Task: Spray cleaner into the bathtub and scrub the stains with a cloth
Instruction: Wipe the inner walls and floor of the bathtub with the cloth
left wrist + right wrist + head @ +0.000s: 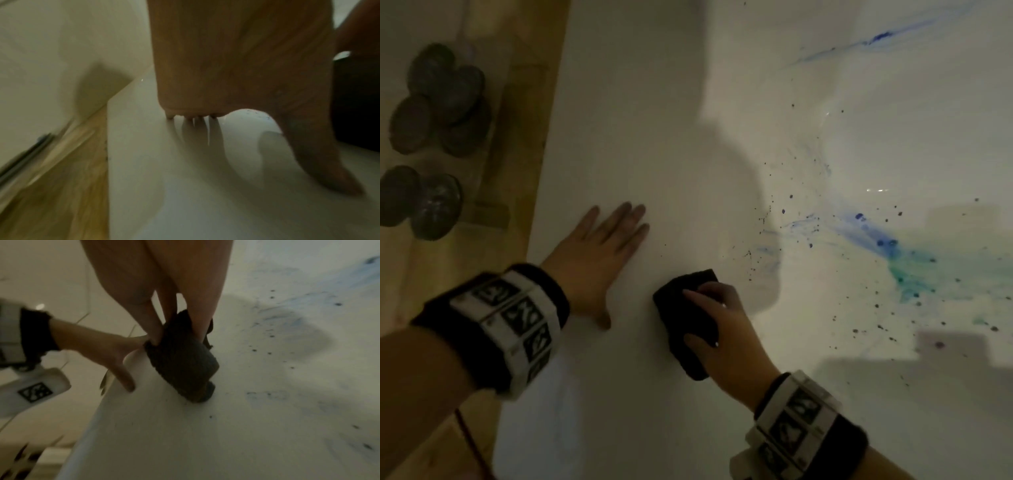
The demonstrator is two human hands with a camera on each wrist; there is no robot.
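Note:
The white bathtub (640,144) fills the head view; its inner wall carries blue and green stains (883,246) and dark specks. My left hand (599,246) lies flat with straight fingers on the tub's broad rim; the left wrist view shows the left hand (236,68) pressed on the rim (156,178). My right hand (722,329) grips a folded black cloth (685,318) against the rim's inner edge. In the right wrist view the fingers (197,308) curl round the cloth (183,360), with the left hand (102,347) beside it. No spray bottle is in view.
A wooden floor strip (524,113) runs along the tub's left side. Several dark round objects (441,99) sit clustered at far left. The tub basin (893,137) opens to the right, with more specks low on its wall.

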